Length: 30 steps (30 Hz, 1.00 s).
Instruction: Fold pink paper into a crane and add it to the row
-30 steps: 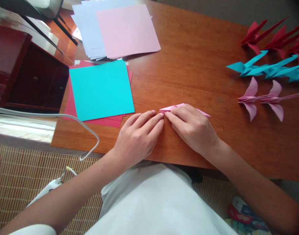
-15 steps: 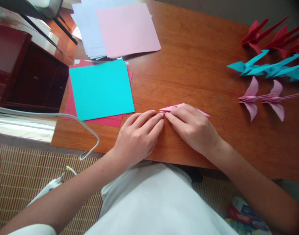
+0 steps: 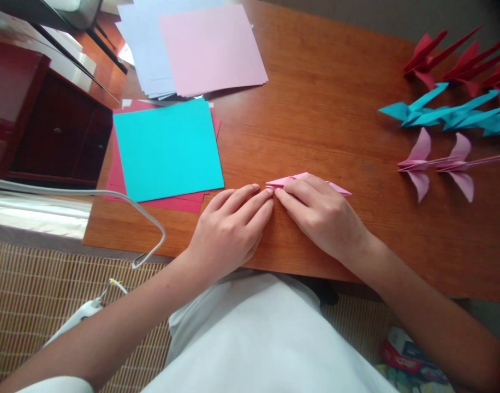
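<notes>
A narrow, folded piece of pink origami paper (image 3: 289, 180) lies on the wooden table, pointed at both ends. My right hand (image 3: 326, 213) covers much of it, fingers bent and pressed together on the paper. Its right point sticks out past my knuckles. My left hand (image 3: 233, 224) rests palm down to the left, with its fingertips closed together at the paper's left tip, close to my right fingertips. Part of the paper and the undersides of both hands are hidden.
A turquoise sheet (image 3: 168, 150) lies on red sheets (image 3: 188, 203) at the left. Behind are a pink sheet (image 3: 213, 49) and pale blue sheets (image 3: 146, 54). Red (image 3: 426, 54), turquoise (image 3: 414, 112) and pink paper cranes (image 3: 420, 161) line the right. A white cable (image 3: 152, 218) crosses the table's left corner.
Both hands and the folded pink paper keep almost the same place and pose. The whole view has shifted very slightly to the left.
</notes>
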### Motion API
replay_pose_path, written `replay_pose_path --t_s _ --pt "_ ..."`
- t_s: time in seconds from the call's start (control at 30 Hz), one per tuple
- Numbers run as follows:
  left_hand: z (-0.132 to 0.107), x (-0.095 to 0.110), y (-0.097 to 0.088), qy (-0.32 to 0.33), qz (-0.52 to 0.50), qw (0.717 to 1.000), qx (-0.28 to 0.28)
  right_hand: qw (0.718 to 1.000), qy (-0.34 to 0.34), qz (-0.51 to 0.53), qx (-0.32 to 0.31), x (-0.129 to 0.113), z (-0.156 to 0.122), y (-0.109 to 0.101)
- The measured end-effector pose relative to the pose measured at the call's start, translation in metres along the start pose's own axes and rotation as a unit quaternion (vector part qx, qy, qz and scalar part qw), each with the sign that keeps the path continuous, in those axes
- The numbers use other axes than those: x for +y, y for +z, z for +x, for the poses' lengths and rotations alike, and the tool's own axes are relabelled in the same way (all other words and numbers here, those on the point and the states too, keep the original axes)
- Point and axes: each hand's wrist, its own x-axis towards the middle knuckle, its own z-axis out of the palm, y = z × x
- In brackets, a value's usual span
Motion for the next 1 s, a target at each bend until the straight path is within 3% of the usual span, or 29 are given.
replay_pose_path --t_s 0.33,1.0 --pt "-0.0003 0.0018 0.0018 0.017 0.007 1.000 0.024 1.000 0.010 0.010 0.001 -0.0012 0.0004 0.0015" --pt "0.0017 0.0026 0.0026 0.014 0.044 0.999 0.008 1.000 0.025 0.016 -0.003 -0.0030 -0.0002 0.0013"
